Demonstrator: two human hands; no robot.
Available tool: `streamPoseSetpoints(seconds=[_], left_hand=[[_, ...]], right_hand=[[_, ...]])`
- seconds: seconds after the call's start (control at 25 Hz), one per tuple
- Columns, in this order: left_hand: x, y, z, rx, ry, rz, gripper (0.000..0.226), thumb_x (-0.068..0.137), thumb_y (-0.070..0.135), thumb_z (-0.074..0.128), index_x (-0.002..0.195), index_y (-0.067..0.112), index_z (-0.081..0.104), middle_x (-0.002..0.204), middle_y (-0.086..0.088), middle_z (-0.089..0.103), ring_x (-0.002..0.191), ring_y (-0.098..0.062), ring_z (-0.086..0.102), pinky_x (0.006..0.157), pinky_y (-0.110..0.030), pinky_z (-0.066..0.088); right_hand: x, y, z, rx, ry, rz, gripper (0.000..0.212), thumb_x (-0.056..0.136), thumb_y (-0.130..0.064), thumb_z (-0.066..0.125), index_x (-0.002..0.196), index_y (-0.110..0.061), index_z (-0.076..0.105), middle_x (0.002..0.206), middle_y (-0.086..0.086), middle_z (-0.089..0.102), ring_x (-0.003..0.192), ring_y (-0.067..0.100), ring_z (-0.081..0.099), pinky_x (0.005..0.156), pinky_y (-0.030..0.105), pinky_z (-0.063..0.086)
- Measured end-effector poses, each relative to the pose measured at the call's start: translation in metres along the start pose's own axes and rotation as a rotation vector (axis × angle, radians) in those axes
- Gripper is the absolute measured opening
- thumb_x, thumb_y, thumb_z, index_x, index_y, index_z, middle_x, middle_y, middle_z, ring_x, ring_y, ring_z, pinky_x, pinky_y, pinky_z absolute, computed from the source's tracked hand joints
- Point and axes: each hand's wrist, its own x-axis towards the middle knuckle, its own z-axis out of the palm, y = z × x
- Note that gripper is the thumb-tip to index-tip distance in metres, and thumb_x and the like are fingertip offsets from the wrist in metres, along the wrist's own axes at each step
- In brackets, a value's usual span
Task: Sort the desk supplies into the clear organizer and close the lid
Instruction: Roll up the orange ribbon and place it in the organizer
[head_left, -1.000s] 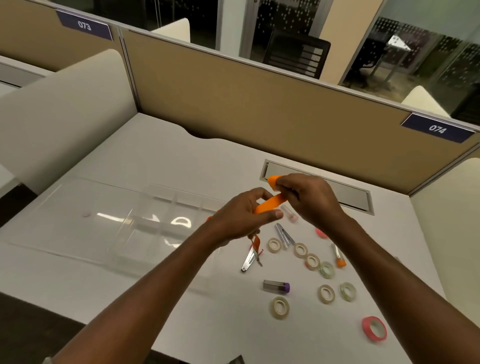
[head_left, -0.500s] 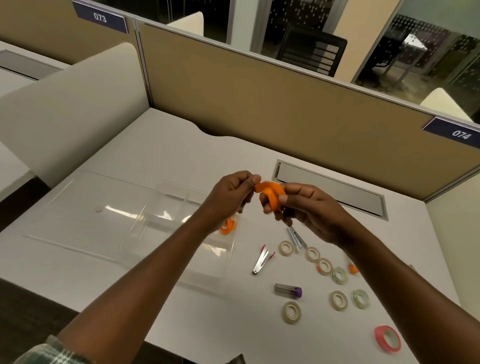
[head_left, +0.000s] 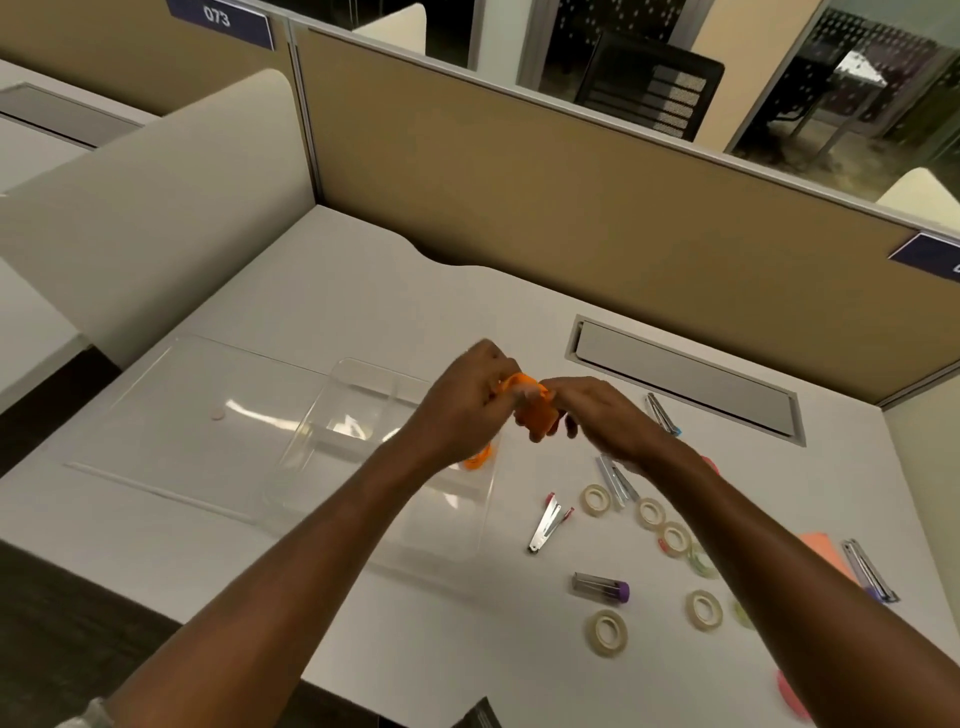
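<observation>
- The white desk (head_left: 363, 291) fills the view, with a tan partition (head_left: 519, 171) along its far edge.
- The clear organizer (head_left: 363, 415) sits open on the desk's left half, its lid (head_left: 171, 415) lying flat to its left.
- Both hands meet above the organizer's right edge, and it's a shared grip: the left hand (head_left: 462, 405) pinches the upper end of an orange strip (head_left: 535, 415), fingers curled tight.
- The right hand (head_left: 602, 415) clamps the same strip from the other side; the strip is bent between them, its shape blurred.
- A second orange piece (head_left: 480, 460) lies inside the organizer, just under the left wrist.
- Loose on the desk to the right: a stapler remover with red tips (head_left: 550, 525) and a small tube with a purple cap (head_left: 602, 587).
- Beige tape rolls are scattered near them, one closest to the desk's front edge (head_left: 607, 631) and another (head_left: 596, 500) just beside the right forearm.
</observation>
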Motion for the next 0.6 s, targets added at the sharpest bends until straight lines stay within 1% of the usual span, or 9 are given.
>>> streamPoseSetpoints(seconds=[0.08, 0.16, 0.24, 0.28, 0.36, 0.4, 0.48, 0.52, 0.6], left_hand=[[0.005, -0.011, -0.003, -0.181, 0.072, -0.113, 0.023, 0.101, 0.029, 0.049, 0.093, 0.01, 0.06, 0.095, -0.006, 0.06, 0.085, -0.015, 0.059, 0.071, -0.023, 0.051], [0.004, -0.018, 0.005, -0.443, 0.12, -0.242, 0.028, 0.102, 0.031, 0.045, 0.087, 0.011, 0.057, 0.083, -0.007, 0.062, 0.075, -0.012, 0.062, 0.061, -0.021, 0.053], [-0.001, -0.025, 0.023, -0.581, 0.212, -0.368, 0.028, 0.102, 0.029, 0.046, 0.082, 0.012, 0.054, 0.073, -0.008, 0.059, 0.065, -0.017, 0.059, 0.05, -0.026, 0.051], [-0.004, -0.028, 0.034, -0.604, 0.262, -0.44, 0.026, 0.102, 0.027, 0.046, 0.083, 0.011, 0.055, 0.073, -0.011, 0.06, 0.065, -0.021, 0.058, 0.049, -0.032, 0.052], [-0.008, -0.034, 0.052, -0.585, 0.361, -0.562, 0.018, 0.099, 0.024, 0.048, 0.088, 0.014, 0.059, 0.082, -0.015, 0.064, 0.07, -0.023, 0.06, 0.059, -0.044, 0.056], [-0.009, -0.037, 0.057, -0.578, 0.409, -0.594, 0.015, 0.097, 0.022, 0.049, 0.088, 0.017, 0.06, 0.083, -0.013, 0.065, 0.07, -0.021, 0.061, 0.057, -0.043, 0.055], [-0.009, -0.041, 0.062, -0.578, 0.496, -0.605, 0.016, 0.096, 0.023, 0.047, 0.086, 0.026, 0.059, 0.08, -0.004, 0.066, 0.065, -0.014, 0.062, 0.048, -0.025, 0.05], [-0.008, -0.042, 0.063, -0.581, 0.527, -0.598, 0.019, 0.097, 0.026, 0.045, 0.085, 0.029, 0.059, 0.079, 0.001, 0.066, 0.065, -0.012, 0.062, 0.048, -0.02, 0.049], [-0.006, -0.045, 0.068, -0.602, 0.561, -0.598, 0.025, 0.1, 0.036, 0.04, 0.085, 0.033, 0.061, 0.081, 0.007, 0.066, 0.073, -0.01, 0.064, 0.058, -0.023, 0.053]], right_hand=[[0.002, 0.0, 0.005, 0.346, -0.019, 0.06, 0.046, 0.091, -0.036, 0.038, 0.104, -0.001, 0.064, 0.097, 0.021, 0.068, 0.079, 0.028, 0.058, 0.073, 0.036, 0.047], [0.005, -0.003, 0.017, 0.671, -0.073, 0.052, 0.04, 0.089, -0.032, 0.042, 0.104, -0.001, 0.063, 0.088, 0.021, 0.064, 0.074, 0.025, 0.057, 0.07, 0.036, 0.047], [0.009, -0.009, 0.031, 0.901, -0.061, 0.037, 0.03, 0.091, -0.03, 0.045, 0.098, -0.011, 0.067, 0.078, 0.015, 0.062, 0.068, 0.02, 0.058, 0.064, 0.031, 0.048], [0.012, -0.01, 0.039, 0.961, -0.013, 0.042, 0.026, 0.093, -0.03, 0.047, 0.094, -0.016, 0.069, 0.077, 0.011, 0.062, 0.067, 0.018, 0.059, 0.061, 0.028, 0.049], [0.019, -0.008, 0.055, 0.997, 0.105, 0.083, 0.021, 0.098, -0.03, 0.051, 0.096, -0.021, 0.07, 0.083, 0.006, 0.065, 0.073, 0.015, 0.063, 0.063, 0.025, 0.053], [0.022, -0.005, 0.062, 1.004, 0.15, 0.115, 0.018, 0.1, -0.029, 0.053, 0.101, -0.019, 0.068, 0.087, 0.005, 0.067, 0.077, 0.015, 0.065, 0.066, 0.025, 0.055], [0.03, -0.001, 0.072, 1.016, 0.243, 0.193, 0.019, 0.099, -0.028, 0.056, 0.109, -0.014, 0.065, 0.094, 0.005, 0.072, 0.082, 0.015, 0.069, 0.071, 0.025, 0.057], [0.035, 0.0, 0.076, 1.013, 0.293, 0.235, 0.019, 0.098, -0.027, 0.058, 0.11, -0.013, 0.064, 0.097, 0.005, 0.073, 0.084, 0.016, 0.071, 0.071, 0.025, 0.057], [0.045, 0.003, 0.085, 1.008, 0.384, 0.321, 0.018, 0.096, -0.025, 0.062, 0.109, -0.013, 0.065, 0.1, 0.007, 0.073, 0.088, 0.018, 0.072, 0.073, 0.026, 0.057]])
